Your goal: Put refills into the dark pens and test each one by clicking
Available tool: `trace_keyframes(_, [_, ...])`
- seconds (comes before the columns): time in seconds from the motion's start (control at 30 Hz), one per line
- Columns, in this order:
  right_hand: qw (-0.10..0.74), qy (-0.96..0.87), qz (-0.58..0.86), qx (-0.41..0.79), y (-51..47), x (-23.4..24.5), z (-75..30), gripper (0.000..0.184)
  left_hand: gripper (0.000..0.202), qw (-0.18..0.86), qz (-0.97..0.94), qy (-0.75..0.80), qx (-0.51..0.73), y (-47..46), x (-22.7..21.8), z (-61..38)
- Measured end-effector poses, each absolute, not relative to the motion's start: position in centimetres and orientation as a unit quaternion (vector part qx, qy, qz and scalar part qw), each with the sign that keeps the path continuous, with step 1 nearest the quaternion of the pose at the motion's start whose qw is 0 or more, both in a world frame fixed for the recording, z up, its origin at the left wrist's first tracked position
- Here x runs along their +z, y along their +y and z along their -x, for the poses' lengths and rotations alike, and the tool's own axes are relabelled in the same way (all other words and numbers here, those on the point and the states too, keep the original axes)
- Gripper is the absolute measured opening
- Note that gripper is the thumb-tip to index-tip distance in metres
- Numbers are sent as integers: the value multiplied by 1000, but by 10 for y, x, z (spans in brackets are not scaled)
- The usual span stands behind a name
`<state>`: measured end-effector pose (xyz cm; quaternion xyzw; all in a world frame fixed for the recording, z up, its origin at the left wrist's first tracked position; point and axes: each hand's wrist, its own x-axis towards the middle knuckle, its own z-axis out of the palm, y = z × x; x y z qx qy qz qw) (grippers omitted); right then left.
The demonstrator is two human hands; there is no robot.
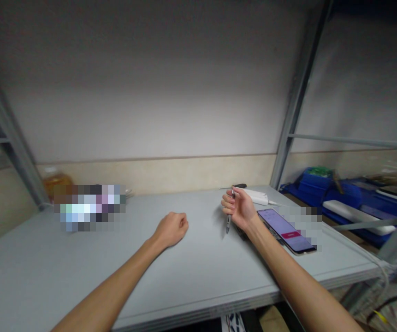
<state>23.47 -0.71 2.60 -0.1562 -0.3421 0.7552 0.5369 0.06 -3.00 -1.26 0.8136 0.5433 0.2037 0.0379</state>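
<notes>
My right hand (pixel 239 207) holds a grey pen (pixel 229 220) upright over the grey table (pixel 191 267), fingers curled round its upper part and its tip pointing down near the surface. My left hand (pixel 172 228) rests on the table as a loose fist with nothing in it, a short way left of the pen. A smartphone (pixel 286 229) with a lit screen lies flat just right of my right wrist.
A white charger block with a cable (pixel 258 197) lies behind the phone. A blurred-out patch (pixel 89 207) sits at the back left beside an orange bottle (pixel 55 180). Metal shelf posts (pixel 295 101) frame the table. Blue bins (pixel 326 184) stand to the right.
</notes>
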Motion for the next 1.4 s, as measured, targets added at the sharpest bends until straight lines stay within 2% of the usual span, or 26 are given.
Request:
trace_keyframes(0.17, [500,-354,211,762,-11,27,-224,15,22,39,-813,547,195,-30,-12,-1])
trace_keyframes(0.33, [483,-455,322,675,-11,18,-214,28,23,47,-812,551,187,-29,-13,-1])
trace_keyframes(0.47, [446,-597,450,492,-9,7,-210,19,23,48,-814,548,186,-29,-13,-1])
trace_keyframes(0.57, [365,-718,540,246,-8,3,-212,18,23,49,-819,537,194,-30,-14,-1])
trace_keyframes(0.63, [300,-751,575,126,-9,2,-214,23,23,51,-822,532,198,-30,-14,-2])
trace_keyframes(0.83, [153,-714,683,-11,-18,6,-218,29,22,60,-823,528,202,-29,-14,-3])
trace_keyframes(1.0, [100,-677,728,-45,-21,7,-219,42,22,59,-825,523,205,-29,-14,-3])
trace_keyframes(1.17, [63,-644,763,-14,-20,8,-222,60,22,61,-821,531,199,-30,-13,-3])
trace_keyframes(1.4, [34,-619,783,51,-11,3,-232,71,23,60,-821,533,195,-29,-13,-3])
